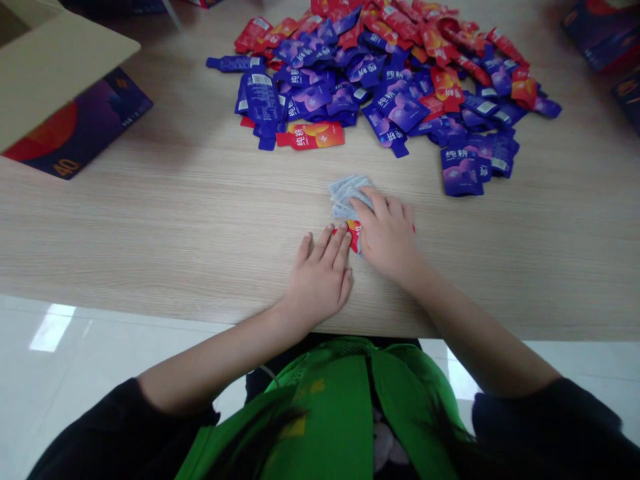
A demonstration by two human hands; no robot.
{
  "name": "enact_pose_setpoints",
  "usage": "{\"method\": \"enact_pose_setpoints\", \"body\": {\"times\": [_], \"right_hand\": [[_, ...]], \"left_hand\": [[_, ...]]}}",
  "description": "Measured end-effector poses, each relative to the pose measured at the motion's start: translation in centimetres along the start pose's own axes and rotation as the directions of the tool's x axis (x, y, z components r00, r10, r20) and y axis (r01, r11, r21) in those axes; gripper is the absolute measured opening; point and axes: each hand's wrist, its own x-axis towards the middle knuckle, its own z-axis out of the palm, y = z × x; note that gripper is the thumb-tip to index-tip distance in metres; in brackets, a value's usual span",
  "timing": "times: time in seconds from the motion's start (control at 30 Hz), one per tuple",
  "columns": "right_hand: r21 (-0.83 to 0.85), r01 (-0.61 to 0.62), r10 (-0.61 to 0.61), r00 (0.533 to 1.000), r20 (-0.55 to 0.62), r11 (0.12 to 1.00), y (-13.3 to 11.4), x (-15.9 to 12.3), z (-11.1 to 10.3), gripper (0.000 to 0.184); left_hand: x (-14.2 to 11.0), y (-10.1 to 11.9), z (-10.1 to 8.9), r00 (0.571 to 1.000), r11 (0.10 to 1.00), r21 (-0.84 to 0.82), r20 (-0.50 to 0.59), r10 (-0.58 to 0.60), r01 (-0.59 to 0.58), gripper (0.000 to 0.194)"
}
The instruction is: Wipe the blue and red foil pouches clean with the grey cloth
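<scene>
My left hand (320,273) lies flat on the wooden table (175,213), fingers stretched out, fingertips touching a red sachet (355,233). My right hand (387,233) rests palm down on a small stack of sachets, covering most of the red one and the near edge of the silver-grey sachets (347,190), whose backs face up. Its fingers lie flat and together. Beyond both hands spreads a big heap of purple and red sachets (390,73).
A flat cardboard flap (50,60) overhangs a dark purple and red box (85,127) at the far left. More dark boxes (605,33) sit at the far right corner. The table's near edge runs just above my green top (340,413); white floor tiles show below.
</scene>
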Motion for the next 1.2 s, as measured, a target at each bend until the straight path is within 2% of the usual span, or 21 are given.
{"method": "enact_pose_setpoints", "body": {"times": [0.1,0.2,0.33,0.43,0.53,0.63,0.7,0.8,0.97,1.07,1.13,1.2], "right_hand": [[-0.011,-0.146,0.145,0.988,-0.045,0.989,2.4,-1.7,-0.2,0.055],[-0.017,-0.247,0.247,0.969,-0.032,0.969,5.1,-3.5,-0.6,0.058],[0.003,-0.24,0.24,0.971,0.004,0.971,7.6,-3.8,-1.6,0.055],[0.092,-0.155,0.159,0.987,-0.036,0.984,6.8,-2.2,-2.6,0.053],[0.152,-0.041,0.055,0.995,-0.089,0.988,3.5,-0.2,-2.5,0.057],[0.099,0.039,-0.035,0.999,-0.037,0.994,0.2,0.8,-1.3,0.052],[0.035,0.063,-0.063,0.998,0.007,0.997,-0.7,0.8,-0.5,0.049],[-0.017,-0.003,0.003,1.0,0.002,1.0,0.4,-0.4,-0.3,0.05],[-0.009,-0.214,0.214,0.976,-0.033,0.977,5.7,-3.5,-0.9,0.057],[0.045,-0.259,0.261,0.965,-0.038,0.965,8.2,-4.4,-1.3,0.059],[0.094,-0.248,0.254,0.965,-0.067,0.964,8.3,-3.9,-1.8,0.059],[0.124,-0.209,0.222,0.97,-0.099,0.97,6.7,-2.8,-2.4,0.061]], "left_hand": [[0.0,0.1,-0.1,1.0,1.0,-0.006,0.007,0.0,0.0,0.063],[0.1,0.0,0.0,1.0,1.0,-0.015,0.004,0.012,-0.012,0.063],[0.0,-0.3,0.1,0.999,0.999,-0.041,-0.03,0.026,-0.028,0.064],[-0.2,-0.5,0.3,0.999,0.997,-0.066,-0.04,0.032,-0.034,0.065],[-0.2,-0.6,0.2,0.999,0.997,-0.069,-0.047,0.018,-0.021,0.065],[-0.2,-0.6,0.1,0.999,0.998,-0.061,-0.041,0.018,-0.021,0.066],[-0.2,-0.6,0.0,0.999,0.998,-0.061,-0.037,0.017,-0.02,0.068],[-0.2,-0.5,-0.1,0.999,0.998,-0.07,-0.042,0.002,-0.005,0.069],[-0.2,-0.4,0.0,0.999,0.996,-0.086,-0.039,-0.008,0.004,0.069],[-0.2,-0.4,0.1,0.999,0.997,-0.081,-0.04,-0.005,0.002,0.069],[-0.2,-0.4,0.1,0.999,0.997,-0.074,-0.04,-0.002,-0.001,0.069],[-0.1,-0.4,0.1,0.999,0.998,-0.068,-0.042,-0.003,0.0,0.069]]}}
